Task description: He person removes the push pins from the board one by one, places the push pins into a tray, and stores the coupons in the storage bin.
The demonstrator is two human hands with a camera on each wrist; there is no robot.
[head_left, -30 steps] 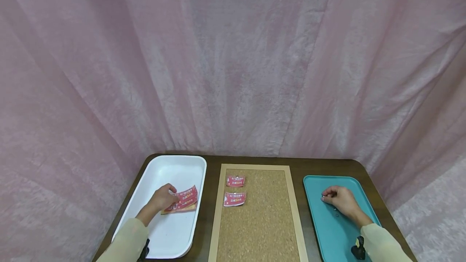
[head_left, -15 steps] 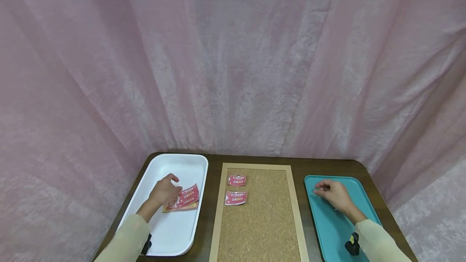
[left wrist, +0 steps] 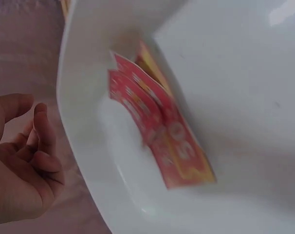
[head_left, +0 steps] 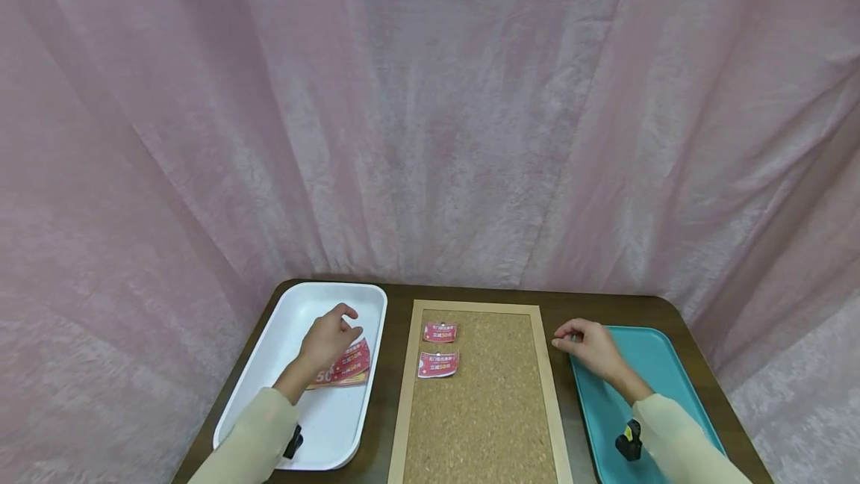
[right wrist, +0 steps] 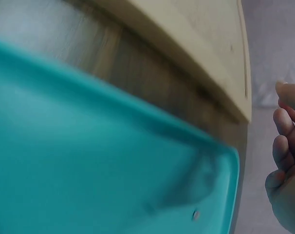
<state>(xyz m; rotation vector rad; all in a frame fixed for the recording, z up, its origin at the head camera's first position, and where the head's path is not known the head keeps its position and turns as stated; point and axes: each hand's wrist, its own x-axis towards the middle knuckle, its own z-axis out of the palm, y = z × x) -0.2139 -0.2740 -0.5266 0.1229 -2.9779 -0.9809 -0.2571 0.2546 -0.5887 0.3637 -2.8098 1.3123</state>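
My left hand (head_left: 328, 338) hovers over the white tray (head_left: 282, 320), fingers loosely bent, thumb and forefinger apart. Nothing shows between them in the left wrist view. Beneath it lies a small fanned pile of red coupons (left wrist: 155, 122) marked 50. Over the left rim of the teal tray (head_left: 672, 364) is my right hand (head_left: 594, 349), its thumb and forefinger tips close together. Whether they pinch something small cannot be seen. A tiny pin-like piece (right wrist: 195, 214) lies in that tray. Two red coupons (head_left: 440, 332) (head_left: 438, 365) are fixed one above the other at the corkboard's upper left.
Between the trays lies the corkboard (head_left: 490, 409) with its raised light wooden frame (head_left: 549, 394). All stand on a dark brown table (head_left: 470, 294). A pink curtain (head_left: 430, 133) hangs close behind. A black wrist device (head_left: 629, 441) sits below my right sleeve.
My left hand has risen off the coupons, which stay in the white tray, and drifted right. My right hand has moved left from the tray's middle to its edge.
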